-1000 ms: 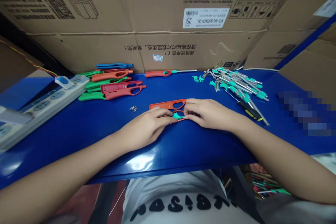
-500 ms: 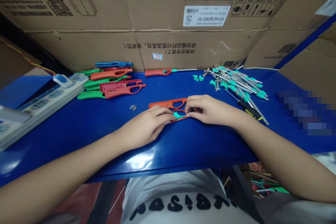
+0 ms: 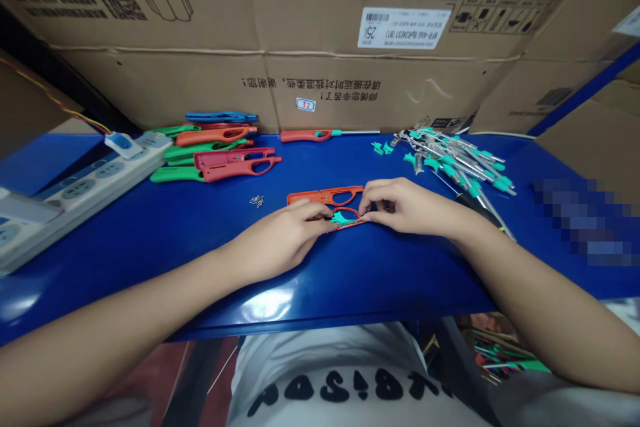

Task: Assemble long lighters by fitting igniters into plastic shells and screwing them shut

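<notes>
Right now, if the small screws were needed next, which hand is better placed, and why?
Probably the left hand: the small screws lie on its side, close by. The right hand is farther off, beyond the teal piece. The left hand would have to leave that piece.

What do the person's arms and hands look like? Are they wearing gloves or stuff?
No gloves! The left hand and right hand are bare, with ordinary fingers and thumbs. Both forearms are bare too, with no watch or bracelet showing. Their pale shirt has big black lettering.
</notes>
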`<state>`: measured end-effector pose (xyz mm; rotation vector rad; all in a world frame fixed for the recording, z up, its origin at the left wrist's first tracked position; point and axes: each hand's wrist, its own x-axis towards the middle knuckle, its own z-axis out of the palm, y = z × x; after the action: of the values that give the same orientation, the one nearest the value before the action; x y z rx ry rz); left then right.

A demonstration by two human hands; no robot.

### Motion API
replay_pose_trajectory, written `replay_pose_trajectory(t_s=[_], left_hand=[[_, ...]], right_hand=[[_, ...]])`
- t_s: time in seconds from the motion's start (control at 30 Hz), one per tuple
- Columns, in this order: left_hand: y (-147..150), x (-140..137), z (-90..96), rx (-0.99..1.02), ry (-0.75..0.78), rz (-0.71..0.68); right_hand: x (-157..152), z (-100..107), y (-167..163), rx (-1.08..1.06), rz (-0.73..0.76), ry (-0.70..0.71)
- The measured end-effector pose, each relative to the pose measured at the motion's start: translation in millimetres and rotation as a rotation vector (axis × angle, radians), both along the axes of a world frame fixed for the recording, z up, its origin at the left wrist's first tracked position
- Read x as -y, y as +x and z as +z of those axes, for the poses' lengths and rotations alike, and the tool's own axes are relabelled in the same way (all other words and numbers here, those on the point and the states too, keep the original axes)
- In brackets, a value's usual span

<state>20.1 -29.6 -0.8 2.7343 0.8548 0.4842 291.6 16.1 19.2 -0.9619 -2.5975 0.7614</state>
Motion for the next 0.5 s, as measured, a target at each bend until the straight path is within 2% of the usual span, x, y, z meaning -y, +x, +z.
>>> replay_pose_trajectory(t_s=[0.27, 0.5], left_hand=[[0.8, 1.5, 1.8, -0.048, 0.041, 0.009], [0.0, 5.2, 7.2, -0.196, 0.098, 0.023]], right_hand=[[-2.7, -2.1, -1.5, -0.002, -0.098, -0.169], [1.6, -2.5, -5.6, -0.034, -0.092, -0.11]])
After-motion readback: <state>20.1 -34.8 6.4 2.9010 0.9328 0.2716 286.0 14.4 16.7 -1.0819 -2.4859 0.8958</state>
